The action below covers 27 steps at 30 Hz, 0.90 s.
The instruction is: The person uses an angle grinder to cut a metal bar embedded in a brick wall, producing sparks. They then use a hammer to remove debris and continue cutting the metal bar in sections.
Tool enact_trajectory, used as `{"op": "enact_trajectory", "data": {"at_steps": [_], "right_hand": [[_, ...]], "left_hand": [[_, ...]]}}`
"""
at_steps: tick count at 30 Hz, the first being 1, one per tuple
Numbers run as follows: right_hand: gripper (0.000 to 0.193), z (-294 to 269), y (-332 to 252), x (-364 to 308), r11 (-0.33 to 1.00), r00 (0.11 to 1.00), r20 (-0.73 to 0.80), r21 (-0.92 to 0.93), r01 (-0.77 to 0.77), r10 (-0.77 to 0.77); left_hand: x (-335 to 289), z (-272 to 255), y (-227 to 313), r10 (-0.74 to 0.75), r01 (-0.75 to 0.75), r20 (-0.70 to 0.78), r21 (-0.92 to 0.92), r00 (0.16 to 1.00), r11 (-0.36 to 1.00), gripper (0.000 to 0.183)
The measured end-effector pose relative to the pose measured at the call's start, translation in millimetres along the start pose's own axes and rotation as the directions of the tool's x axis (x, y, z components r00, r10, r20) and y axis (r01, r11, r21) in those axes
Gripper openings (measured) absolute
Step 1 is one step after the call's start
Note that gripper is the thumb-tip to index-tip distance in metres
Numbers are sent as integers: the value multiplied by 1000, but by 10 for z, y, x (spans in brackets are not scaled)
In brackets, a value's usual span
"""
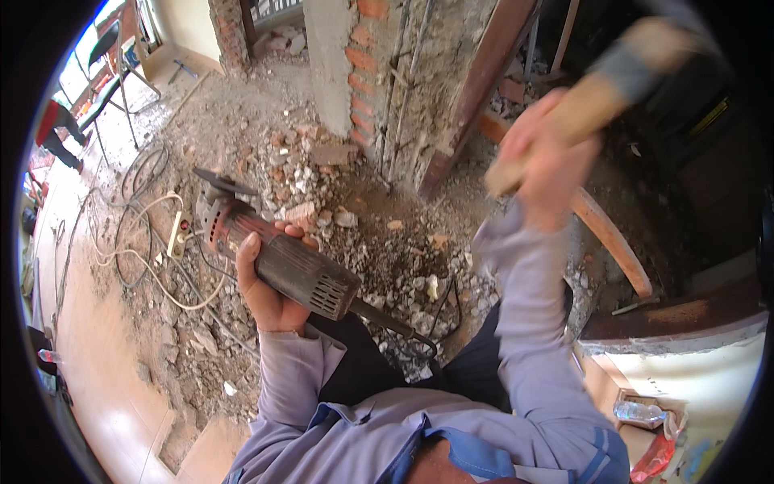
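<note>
My left hand (270,294) is wrapped around the body of an angle grinder (302,266), thumb on top. The grinder's dark disc (224,181) points up and left, and its black cord (395,324) trails from the rear end between my knees. Raised on the right, my right hand (556,157) is closed around the handle of a wooden-handled hammer (597,105). Motion smears this hand and the tool. The hammer's far end, with a grey band, reaches toward the upper right; its head is too blurred to make out clearly.
Broken concrete and brick rubble (314,181) covers the floor ahead. A chipped pillar (387,89) with exposed brick and conduits stands beyond, beside a leaning wooden frame (480,97). Cables and a power strip (177,234) lie left. A person (60,133) and a folding chair (121,73) are far left.
</note>
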State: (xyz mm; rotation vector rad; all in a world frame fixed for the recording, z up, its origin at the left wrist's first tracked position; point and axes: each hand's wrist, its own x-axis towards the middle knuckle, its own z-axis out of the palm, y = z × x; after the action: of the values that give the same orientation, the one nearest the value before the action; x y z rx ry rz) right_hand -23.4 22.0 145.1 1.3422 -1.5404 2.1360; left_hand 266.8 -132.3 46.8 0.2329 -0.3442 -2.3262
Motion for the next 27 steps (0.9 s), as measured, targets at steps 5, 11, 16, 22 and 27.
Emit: {"op": "enact_trajectory", "data": {"at_steps": [5,11,16,22,27], "right_hand": [[25,-81,-952,1284,770,846,-108,-485,414,-523],[15,427,749,-185,814,929,-148,-449,-368,338],[11,437,1142,-1203,742,755,117,-333,-582,645],[13,212,-36,262,992,996,85,-128,14,-3],[10,49,-709,1195,757,847,59,-418,502,-528]], "left_hand": [[20,-22,9,-60,55,-38,-120,997,991,38],[58,-85,75,-85,85,6,-82,996,993,38],[54,-94,91,42,-42,18,-24,999,999,40],[-3,-72,84,-16,16,-9,-41,1000,999,40],[22,-90,128,-83,85,16,-122,996,989,39]]}}
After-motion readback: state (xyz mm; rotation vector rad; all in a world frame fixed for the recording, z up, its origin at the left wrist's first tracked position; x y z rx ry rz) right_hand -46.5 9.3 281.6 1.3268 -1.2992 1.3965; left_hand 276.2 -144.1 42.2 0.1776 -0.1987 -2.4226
